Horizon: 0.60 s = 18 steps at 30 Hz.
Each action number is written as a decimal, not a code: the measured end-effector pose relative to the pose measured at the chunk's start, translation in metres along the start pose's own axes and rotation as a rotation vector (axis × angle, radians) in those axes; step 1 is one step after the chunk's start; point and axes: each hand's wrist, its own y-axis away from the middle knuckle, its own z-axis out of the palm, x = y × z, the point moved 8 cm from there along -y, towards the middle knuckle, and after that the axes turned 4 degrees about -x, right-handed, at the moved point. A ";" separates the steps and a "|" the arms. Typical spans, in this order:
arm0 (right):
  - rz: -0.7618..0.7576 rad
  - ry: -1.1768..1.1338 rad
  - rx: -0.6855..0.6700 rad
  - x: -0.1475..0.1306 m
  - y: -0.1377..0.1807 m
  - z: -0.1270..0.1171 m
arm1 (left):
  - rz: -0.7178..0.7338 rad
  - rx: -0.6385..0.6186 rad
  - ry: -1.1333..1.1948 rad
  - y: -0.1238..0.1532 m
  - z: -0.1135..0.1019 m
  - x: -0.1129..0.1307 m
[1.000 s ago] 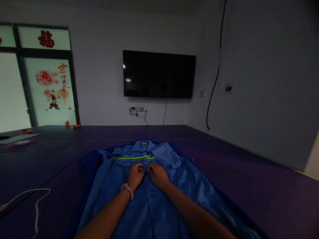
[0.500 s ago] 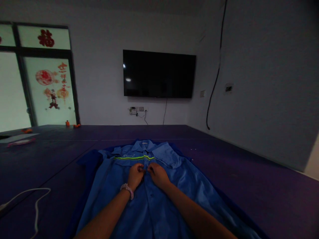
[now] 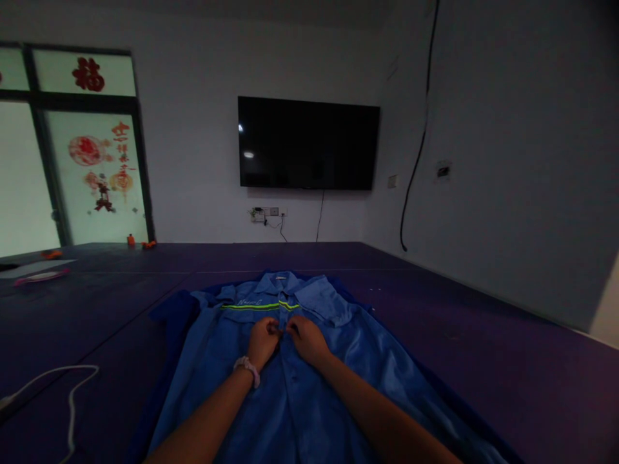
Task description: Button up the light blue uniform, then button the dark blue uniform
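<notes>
Both forearms enter from the bottom edge, cut off there, and meet over a blue work jacket point(image 3: 300, 399) spread flat on a dark purple mat point(image 3: 483, 335). The jacket lies front-up with its long axis running away from the person: hem nearest, collar farthest. The hem is cut off by the bottom edge.

The left hand point(image 3: 264, 341), with a pale band at its wrist, and the right hand point(image 3: 307, 340) sit side by side on the jacket's centre front, just below the yellow-green reflective stripe point(image 3: 261, 307). The fingers of both are curled in and pinching the fabric at the placket, the 2 sets of fingertips almost touching. What lies between them is too small and dim to make out.

Left of the jacket, well apart, a white cable point(image 3: 68, 386) loops on the mat. Beyond the collar, the mat runs to a white wall carrying a black TV point(image 3: 308, 143). Far left of the jacket, a window point(image 3: 87, 148) bears red paper decorations, and small orange items below it are too small to identify.
</notes>
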 end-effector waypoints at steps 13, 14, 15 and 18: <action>-0.013 0.002 -0.006 0.002 -0.001 0.002 | -0.011 0.003 -0.007 0.000 0.000 0.000; -0.015 0.001 -0.003 0.002 -0.002 0.002 | -0.010 0.003 -0.006 0.000 0.000 0.000; -0.015 -0.001 -0.001 0.003 -0.002 0.002 | -0.009 0.003 -0.005 0.000 0.000 0.000; -0.009 -0.008 0.001 0.004 -0.002 0.002 | -0.011 0.003 -0.001 0.000 0.000 0.000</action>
